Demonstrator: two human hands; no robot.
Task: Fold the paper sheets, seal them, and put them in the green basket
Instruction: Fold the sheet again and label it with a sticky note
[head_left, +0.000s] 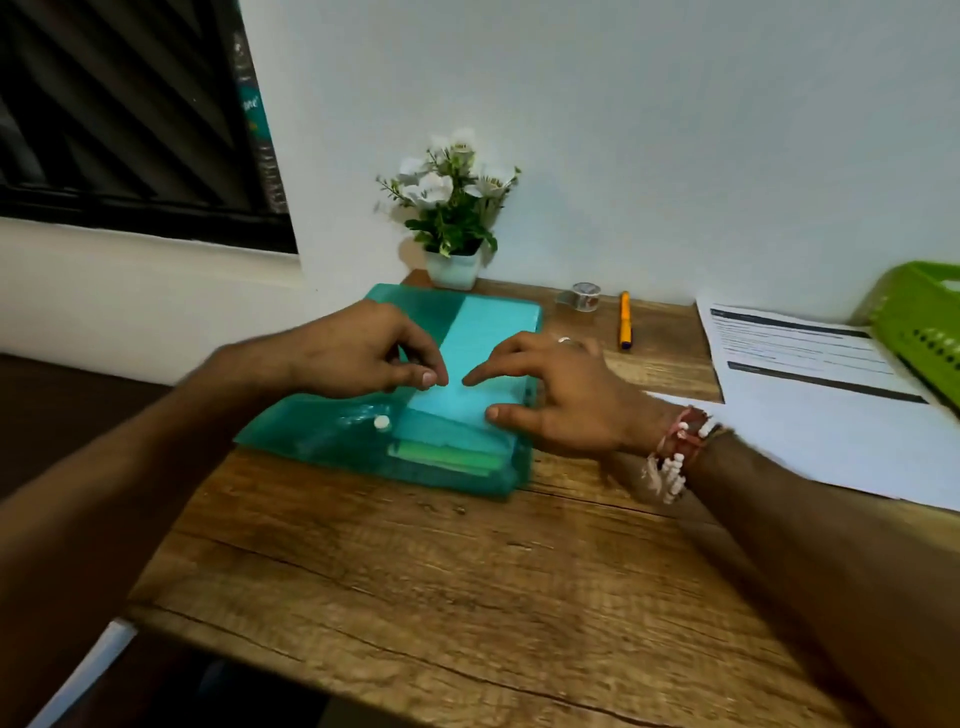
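Left grip: the left hand (358, 353) is curled at centre frame, with thumb and forefinger tips brought together at the left edge of the sheet (467, 358). Whether that edge is pinched cannot be told through the blur.
Right grip: the right hand (561, 395) is released, fingers spread and straight. Forefinger tip and thumb tip are laid on the sheet, the thumb at its near end.
Sheet: a pale folded strip is seen at the teal folder (322, 436), centre frame. Its long axis runs from lower centre up and slightly right. Whether it lies on or inside the folder cannot be told.
Basket: the basket (919, 317) is set at the right edge, well apart from the sheet.
Writing: dark-banded lines are printed on the papers (800, 348) at right; nothing can be read.
Bench: on the bench (415, 571), tape (586, 297) and pen (625, 319) are placed between folder and papers.
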